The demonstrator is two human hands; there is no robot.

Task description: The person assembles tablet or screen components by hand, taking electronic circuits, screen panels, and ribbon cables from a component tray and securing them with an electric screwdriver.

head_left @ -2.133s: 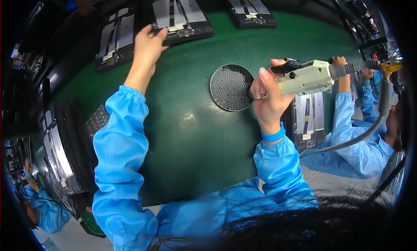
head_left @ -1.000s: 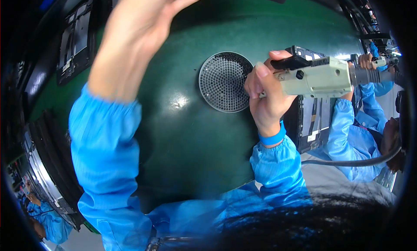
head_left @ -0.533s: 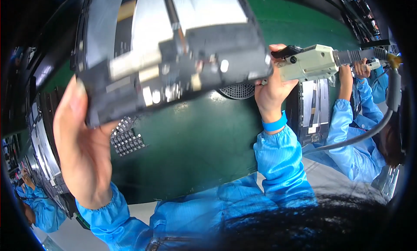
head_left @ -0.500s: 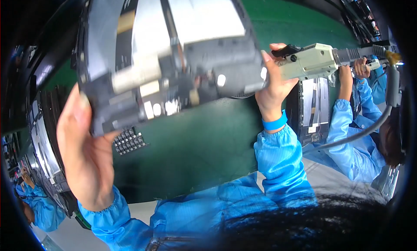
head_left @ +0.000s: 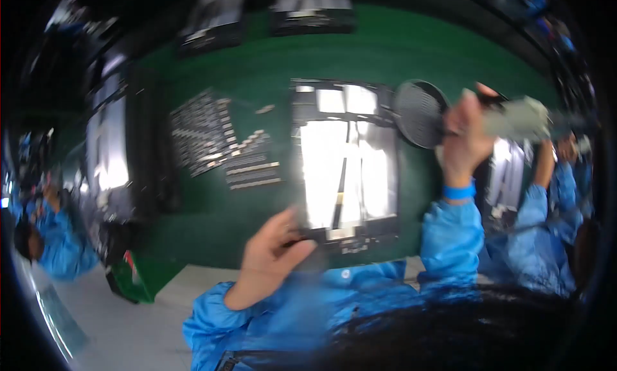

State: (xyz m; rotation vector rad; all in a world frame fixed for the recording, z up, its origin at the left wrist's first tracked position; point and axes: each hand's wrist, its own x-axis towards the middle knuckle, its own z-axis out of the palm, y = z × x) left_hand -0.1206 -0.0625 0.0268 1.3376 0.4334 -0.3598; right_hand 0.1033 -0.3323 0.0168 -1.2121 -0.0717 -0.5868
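Observation:
A flat rectangular device panel (head_left: 350,172) with bright silver plates and a dark frame lies on the green work surface before me. My left hand (head_left: 273,252) is by the panel's near left corner, thumb and fingers apart; blur hides whether it touches the edge. My right hand (head_left: 466,130) is wrapped round a pale green power screwdriver (head_left: 517,119) to the right of the panel. The tool's tip cannot be made out. Between that hand and the panel sits a round dark dish (head_left: 421,113) with a ridged surface.
Left of the panel lie strips of small dark and light parts (head_left: 204,134). Similar panels (head_left: 312,14) stand along the far edge and a stack (head_left: 112,140) at the left. A green bin (head_left: 144,278) is at lower left. Co-workers in blue sit on both sides.
The panel, held up in my left hand before, now lies flat on the green surface. My left hand has come off toward its near corner; my right hand still grips the screwdriver.

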